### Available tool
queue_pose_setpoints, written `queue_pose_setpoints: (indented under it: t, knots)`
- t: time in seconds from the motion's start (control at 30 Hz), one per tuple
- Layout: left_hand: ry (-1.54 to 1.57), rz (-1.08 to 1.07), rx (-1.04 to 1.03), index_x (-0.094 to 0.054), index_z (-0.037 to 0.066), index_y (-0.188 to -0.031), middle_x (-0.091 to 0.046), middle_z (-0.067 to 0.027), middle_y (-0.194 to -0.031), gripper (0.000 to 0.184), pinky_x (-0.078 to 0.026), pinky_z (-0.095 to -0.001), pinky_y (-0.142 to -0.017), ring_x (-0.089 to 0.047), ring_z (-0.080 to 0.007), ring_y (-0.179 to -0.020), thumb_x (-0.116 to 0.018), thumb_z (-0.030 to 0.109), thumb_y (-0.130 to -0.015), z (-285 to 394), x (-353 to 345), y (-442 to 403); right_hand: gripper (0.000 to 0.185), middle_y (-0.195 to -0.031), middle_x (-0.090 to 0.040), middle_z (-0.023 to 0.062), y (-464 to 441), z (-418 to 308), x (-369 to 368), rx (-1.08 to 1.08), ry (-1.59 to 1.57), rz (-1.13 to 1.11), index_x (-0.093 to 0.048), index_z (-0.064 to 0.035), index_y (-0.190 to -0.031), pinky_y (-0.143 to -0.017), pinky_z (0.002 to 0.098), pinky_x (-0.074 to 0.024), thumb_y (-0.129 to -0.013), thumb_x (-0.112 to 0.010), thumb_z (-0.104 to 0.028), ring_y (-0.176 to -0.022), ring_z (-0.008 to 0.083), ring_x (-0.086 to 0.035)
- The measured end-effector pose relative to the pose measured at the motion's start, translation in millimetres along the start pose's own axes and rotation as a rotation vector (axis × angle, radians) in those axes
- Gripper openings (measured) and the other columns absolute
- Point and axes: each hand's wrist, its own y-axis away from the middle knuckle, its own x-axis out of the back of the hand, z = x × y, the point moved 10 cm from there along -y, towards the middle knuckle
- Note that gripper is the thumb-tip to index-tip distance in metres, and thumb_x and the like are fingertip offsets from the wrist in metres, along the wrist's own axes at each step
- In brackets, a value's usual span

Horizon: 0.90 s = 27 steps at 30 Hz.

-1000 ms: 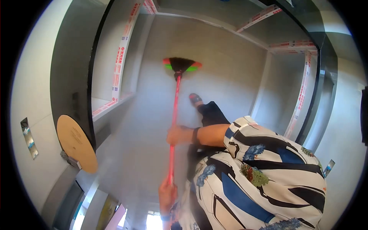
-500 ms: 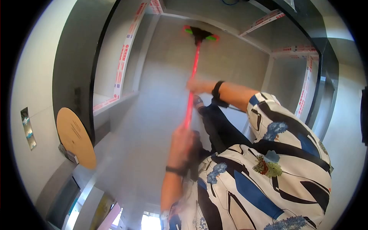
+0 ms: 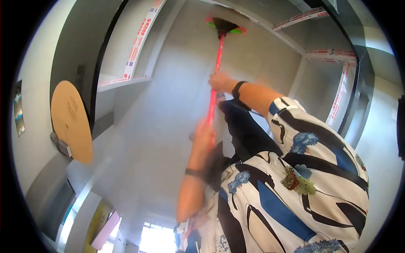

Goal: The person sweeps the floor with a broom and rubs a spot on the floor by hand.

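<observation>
A broom with a pinkish-red handle (image 3: 218, 59) slants through the middle of the view. Its dark head (image 3: 223, 26), edged in red and green, is on the grey floor at the far end, close to the cabinet base. My right hand (image 3: 220, 82) is wrapped round the middle of the handle. Lower down, my left hand (image 3: 203, 134) is closed round the handle nearer its top end, slightly blurred. Dark bands sit on both wrists. My dark-trousered leg and one foot (image 3: 221, 98) show beside the handle, partly covered by my right arm.
White cabinet frames (image 3: 139, 38) with red-printed tape stand left and right, with dark panels (image 3: 76, 55) outside them. A round tan board (image 3: 71, 122) leans at the left. A pink panel (image 3: 105, 230) and a bright window (image 3: 158, 238) are at the bottom.
The view has shifted a little, so the surroundings sit differently. The broom head and both hands appear slightly higher in the picture. Both hands still grip the handle.
</observation>
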Motion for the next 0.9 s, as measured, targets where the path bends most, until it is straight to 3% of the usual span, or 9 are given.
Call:
queue_pose_setpoints:
  t: [0.1, 0.17, 0.23, 0.27, 0.37, 0.53, 0.67, 0.77, 0.9]
  knots:
    - [-0.208, 0.089, 0.018, -0.043, 0.004, -0.128, -0.051, -0.0019, -0.064, 0.039, -0.037, -0.0184, -0.035, -0.044, -0.005, -0.041, -0.047, 0.013, -0.09, -30.2, 54.2, 57.5, 0.017, -0.082, -0.06, 0.0137, 20.7, -96.1, -21.2, 0.113, -0.006, -0.012, -0.067, -0.0064, -0.075, -0.066, 0.0499, -0.0478, -0.067, -0.063, -0.021, -0.092, 0.0404, -0.049]
    - [0.066, 0.089, -0.003, -0.045, 0.005, -0.125, -0.051, -0.0008, -0.064, 0.036, -0.037, -0.0181, -0.035, -0.043, -0.0047, -0.041, -0.047, 0.014, -0.091, -45.4, 84.4, 110.1, 0.02, -0.084, -0.06, 0.0155, 30.5, -168.8, -40.0, 0.171, -0.018, -0.053, -0.067, -0.005, -0.075, -0.068, 0.0535, -0.0466, -0.067, -0.063, -0.023, -0.095, 0.0466, -0.048]
    - [-0.159, 0.186, 0.026, -0.046, 0.005, -0.124, -0.05, 0.0003, -0.065, 0.035, -0.036, -0.0183, -0.035, -0.042, -0.0044, -0.041, -0.048, 0.014, -0.091, -80.7, 151.0, 148.8, 0.023, -0.086, -0.061, 0.0172, 42.3, -241.4, -44.1, 0.187, -0.113, -0.165, -0.067, -0.0039, -0.078, -0.069, 0.0568, -0.0458, -0.067, -0.062, -0.024, -0.098, 0.0494, -0.046]
    - [-0.037, 0.188, 0.018, -0.047, 0.005, -0.124, -0.05, 0.0008, -0.066, 0.034, -0.037, -0.0179, -0.039, -0.043, -0.0041, -0.044, -0.048, 0.014, -0.091, -92.9, 171.7, 170.7, 0.024, -0.087, -0.061, 0.018, 50.4, -284.1, -49.3, 0.263, -0.048, -0.18, -0.067, -0.0035, -0.079, -0.071, 0.0581, -0.0449, -0.068, -0.062, -0.024, -0.099, 0.0501, -0.046]
    - [-0.036, 0.24, 0.13, -0.047, 0.006, -0.126, -0.05, 0.0023, -0.069, 0.038, -0.039, -0.0174, -0.052, -0.045, -0.0044, -0.055, -0.052, 0.014, -0.089, -117.5, 225.1, 253.7, 0.025, -0.089, -0.062, 0.0196, 71.1, -389.8, -62.0, 0.439, -0.178, -0.258, -0.067, -0.003, -0.083, -0.074, 0.0625, -0.0419, -0.071, -0.061, -0.024, -0.099, 0.049, -0.048]
    - [-0.263, 0.349, 0.15, -0.049, 0.002, -0.124, -0.052, 0.0024, -0.073, 0.037, -0.036, -0.0176, -0.046, -0.044, -0.0029, -0.054, -0.049, 0.01, -0.088, -105.7, 266.8, 341.5, 0.023, -0.089, -0.063, 0.0122, 82.9, -499.6, -48.2, 0.595, -0.256, -0.401, -0.067, -0.0072, -0.084, -0.074, 0.0646, -0.0392, -0.071, -0.062, -0.025, -0.097, 0.034, -0.053]
    - [-0.458, 0.337, 0.108, -0.049, 0.003, -0.125, -0.05, 0.0022, -0.069, 0.04, -0.036, -0.0185, -0.047, -0.043, -0.0035, -0.055, -0.05, 0.007, -0.086, -80.9, 268.9, 363.5, 0.018, -0.083, -0.063, 0.0071, 100.0, -507.3, -6.4, 0.697, -0.291, -0.25, -0.067, -0.0096, -0.079, -0.076, 0.0619, -0.04, -0.07, -0.063, -0.024, -0.092, 0.0294, -0.055]
    - [-0.679, 0.185, 0.141, -0.049, 0.004, -0.126, -0.054, -0.0005, -0.071, 0.041, -0.039, -0.0211, -0.05, -0.044, -0.0046, -0.056, -0.051, 0.01, -0.086, -91.7, 270.4, 339.2, 0.012, -0.074, -0.061, 0.0049, 101.0, -457.2, -11.9, 0.457, -0.141, -0.248, -0.065, -0.0114, -0.072, -0.069, 0.056, -0.0424, -0.065, -0.065, -0.022, -0.086, 0.0295, -0.056]
    - [-0.505, 0.083, 0.039, -0.047, 0.006, -0.128, -0.05, 0.0025, -0.065, 0.044, -0.033, -0.0181, -0.043, -0.042, -0.0037, -0.048, -0.051, 0.012, -0.084, -70.4, 235.3, 273.0, 0.014, -0.075, -0.058, 0.0047, 103.1, -368.4, -27.4, 0.337, -0.263, -0.203, -0.064, -0.0129, -0.071, -0.063, 0.044, -0.0428, -0.059, -0.065, -0.021, -0.081, 0.0274, -0.054]
